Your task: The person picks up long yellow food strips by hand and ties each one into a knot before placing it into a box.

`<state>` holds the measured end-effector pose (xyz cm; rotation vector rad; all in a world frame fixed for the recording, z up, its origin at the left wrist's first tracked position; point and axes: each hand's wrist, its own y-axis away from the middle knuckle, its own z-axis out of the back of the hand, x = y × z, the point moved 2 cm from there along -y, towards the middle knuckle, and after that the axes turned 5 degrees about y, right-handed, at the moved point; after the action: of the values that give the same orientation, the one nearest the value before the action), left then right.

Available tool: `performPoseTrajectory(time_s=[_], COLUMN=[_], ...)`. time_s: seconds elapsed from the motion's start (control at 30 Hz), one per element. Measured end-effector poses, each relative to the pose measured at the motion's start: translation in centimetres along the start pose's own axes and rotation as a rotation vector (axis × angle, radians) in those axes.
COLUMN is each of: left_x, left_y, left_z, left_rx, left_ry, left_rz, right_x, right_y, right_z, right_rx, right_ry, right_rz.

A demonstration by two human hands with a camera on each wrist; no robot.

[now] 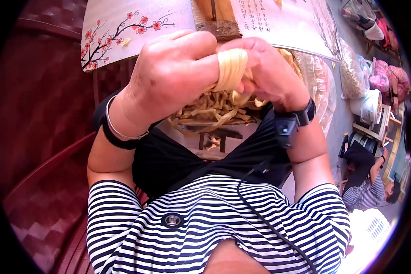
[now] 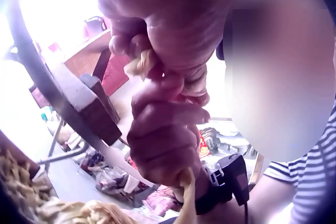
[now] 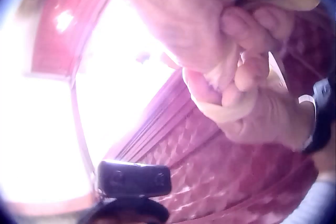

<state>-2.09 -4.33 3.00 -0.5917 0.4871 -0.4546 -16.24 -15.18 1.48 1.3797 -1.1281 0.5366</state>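
Note:
A soft pale yellow strip (image 1: 232, 69), looking like bean curd skin, is wrapped in several folds between my two hands. My left hand (image 1: 176, 73) has its fingers curled, with the strip looped round them. Close against it, my right hand (image 1: 271, 68) grips the strip with bent fingers. In the right wrist view, a band of the strip (image 3: 226, 111) passes round the left fingers, and the fingertips of both hands meet. A tail of the strip (image 2: 186, 195) hangs below the right hand in the left wrist view. Under the hands lies a heap of similar yellow pieces (image 1: 210, 107).
Boards with painted red blossoms (image 1: 141, 23) and dark writing (image 1: 278, 27) lie beyond the hands, a wooden block (image 1: 217, 27) between them. A dark red quilted surface (image 1: 41, 114) is at left. Clear plastic bags (image 1: 319, 82), a white bucket (image 1: 370, 107) and another person (image 1: 367, 192) are at right.

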Motion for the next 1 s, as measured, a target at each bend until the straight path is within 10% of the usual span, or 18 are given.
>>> performPoseTrajectory(time_s=[0.27,0.53,0.67,0.8,1.0], left_x=[0.0,-0.2,0.3,1.3,2.4], left_y=[0.8,1.3,0.9,0.9,1.9], left_z=[0.4,-0.7,-0.3,2.8,0.8], left_rx=[-0.393,-0.026,-0.13,-0.353,-0.423], left_ry=[0.016,0.134,0.254,0.713,1.188], left_rz=[0.132,0.448,0.226,0.483,0.695], right_x=[-0.5,-0.5,-0.1,-0.2,-0.4], right_y=[-0.6,-0.5,0.2,0.9,0.4], right_z=[-1.8,-2.2,-1.7,-1.0,-0.9], right_rx=[-0.142,-0.533,-0.414,0.021,0.081], right_ry=[-0.472,0.925,0.574,0.153,-0.188], right_rz=[0.374,0.88,0.447,0.229,0.155])
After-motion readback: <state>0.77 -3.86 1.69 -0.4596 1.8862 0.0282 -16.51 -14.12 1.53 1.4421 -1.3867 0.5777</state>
